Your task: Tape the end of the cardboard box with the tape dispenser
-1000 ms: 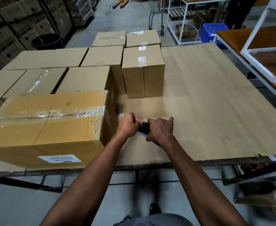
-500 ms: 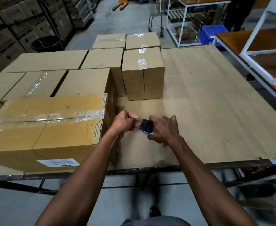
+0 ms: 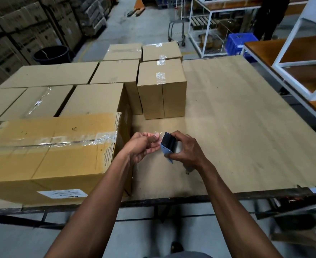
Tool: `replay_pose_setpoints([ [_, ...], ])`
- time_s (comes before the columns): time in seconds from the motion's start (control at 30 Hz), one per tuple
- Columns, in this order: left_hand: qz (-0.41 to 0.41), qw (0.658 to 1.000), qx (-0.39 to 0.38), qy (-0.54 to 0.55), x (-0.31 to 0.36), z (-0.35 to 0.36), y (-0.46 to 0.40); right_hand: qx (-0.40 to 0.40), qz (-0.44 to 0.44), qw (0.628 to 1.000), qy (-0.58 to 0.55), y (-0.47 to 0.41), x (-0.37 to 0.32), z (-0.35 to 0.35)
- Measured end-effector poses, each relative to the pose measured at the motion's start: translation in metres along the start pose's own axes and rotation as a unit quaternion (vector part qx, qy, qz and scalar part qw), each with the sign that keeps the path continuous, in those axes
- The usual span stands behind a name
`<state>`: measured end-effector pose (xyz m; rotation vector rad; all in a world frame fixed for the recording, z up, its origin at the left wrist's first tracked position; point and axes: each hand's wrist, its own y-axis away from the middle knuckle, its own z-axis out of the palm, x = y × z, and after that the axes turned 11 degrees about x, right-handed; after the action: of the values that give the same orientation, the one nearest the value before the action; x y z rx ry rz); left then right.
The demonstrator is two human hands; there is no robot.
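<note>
A large yellowish cardboard box point(image 3: 47, 157) lies on the table at the near left, with clear tape along its top seam and a white label on its front. Just right of its end, my right hand point(image 3: 186, 152) grips a black and blue tape dispenser point(image 3: 167, 144), held above the table. My left hand point(image 3: 142, 146) pinches the free end of the clear tape point(image 3: 158, 136) coming off the dispenser's mouth. Both hands hover close together, a short way off the box's right end.
Several sealed brown boxes point(image 3: 160, 88) stand behind and to the left of the big box. The cardboard-covered table point(image 3: 246, 127) stretches to the right. A white metal frame point(image 3: 293, 58) and a blue crate point(image 3: 239, 43) stand beyond, where a person stands too.
Both hands have risen and come slightly apart. My left hand has pulled a short length of clear tape out from the dispenser.
</note>
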<state>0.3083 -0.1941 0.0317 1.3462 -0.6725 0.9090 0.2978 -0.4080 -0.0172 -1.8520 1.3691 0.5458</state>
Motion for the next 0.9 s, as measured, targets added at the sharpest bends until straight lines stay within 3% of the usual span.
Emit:
replay_pose_setpoints([
  [0.33, 0.015, 0.995, -0.024, -0.091, 0.002, 0.011, 0.006, 0.037, 0.031, 0.989, -0.136, 0.001, -0.003, 0.014],
  [0.63, 0.039, 0.993, -0.002, -0.115, 0.008, 0.015, 0.007, 0.037, 0.106, 0.934, -0.340, 0.000, -0.014, 0.021],
  [0.9, 0.071, 0.994, 0.066, -0.047, 0.007, 0.028, 0.010, 0.057, 0.129, 0.892, -0.430, -0.001, -0.023, 0.026],
])
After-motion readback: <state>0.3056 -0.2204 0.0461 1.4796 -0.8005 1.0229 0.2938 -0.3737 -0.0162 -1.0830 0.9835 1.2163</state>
